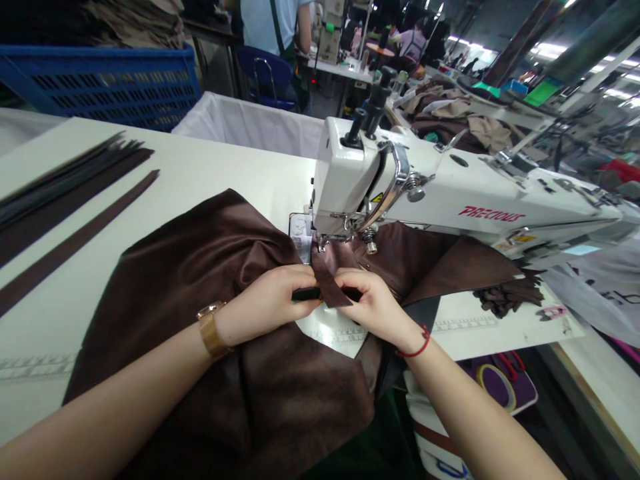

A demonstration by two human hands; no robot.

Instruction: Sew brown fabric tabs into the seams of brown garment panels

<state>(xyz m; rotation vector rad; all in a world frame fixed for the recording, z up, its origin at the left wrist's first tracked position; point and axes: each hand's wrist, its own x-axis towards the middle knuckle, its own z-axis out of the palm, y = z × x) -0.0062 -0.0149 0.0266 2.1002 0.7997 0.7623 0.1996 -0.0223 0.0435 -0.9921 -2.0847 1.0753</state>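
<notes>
A large brown fabric piece (195, 280) spreads over the table and hangs down its front. Part of it continues under the sewing machine head (345, 180). A narrow brown strip (327, 280) runs from the presser foot (323, 243) towards me, between my hands. My left hand (273, 300) is closed, thumb and fingers pinching a dark narrow piece (306, 293) left of the strip; what it is I cannot tell. On the other side my right hand (375, 307) is closed at the strip's loose end, with its fingertips partly hidden.
Dark strips (60, 193) lie on the white table (220, 167) at left. A brown bundle (507, 293) and pink-handled snips (553, 312) lie at right. Below sits a yellow tape roll (495, 387). Behind are a blue basket (100, 83), a white cloth-lined bin (250, 123) and co-workers.
</notes>
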